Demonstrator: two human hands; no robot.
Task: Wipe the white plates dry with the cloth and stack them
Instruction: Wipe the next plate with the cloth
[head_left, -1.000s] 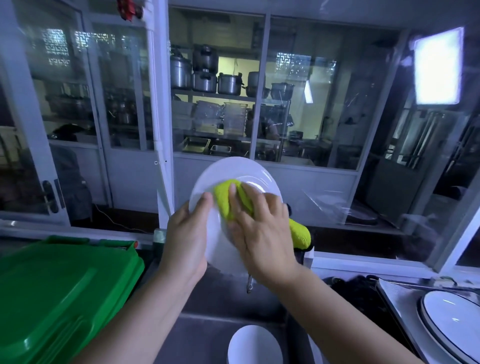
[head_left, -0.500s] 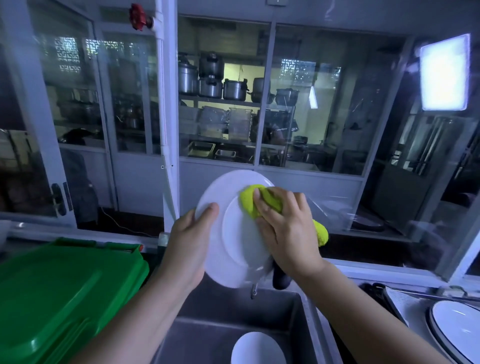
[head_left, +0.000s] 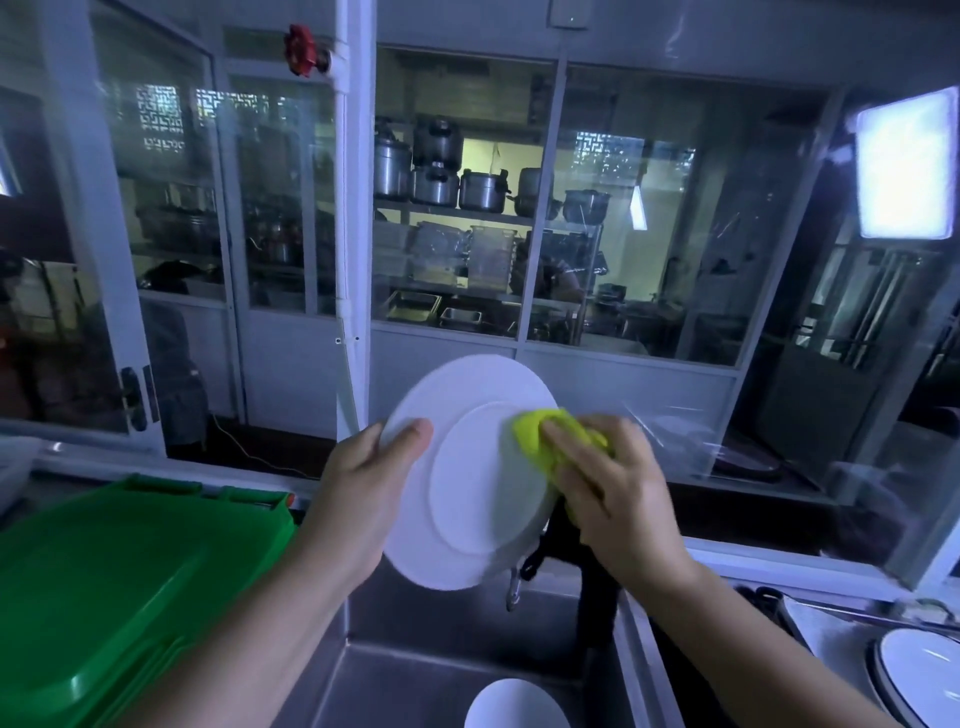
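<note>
Fingers of the left hand (head_left: 358, 499) grip, above the steel sink (head_left: 415, 649) at bottom centre, the left rim of the white plate (head_left: 467, 499), tilted mid-frame. Right hand (head_left: 618, 499) presses the clutched yellow-green cloth (head_left: 540, 431) against its right edge.

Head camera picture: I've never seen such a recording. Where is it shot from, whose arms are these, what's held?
No machine: a person wears one camera on the head, looking down at their own bare hands. The left hand grips a white plate by its edge, held up over a metal sink. The right hand presses a bunched yellow-green cloth against that plate. Another white plate lies in the sink; a green lid sits at left, a dark-rimmed plate at right.
</note>
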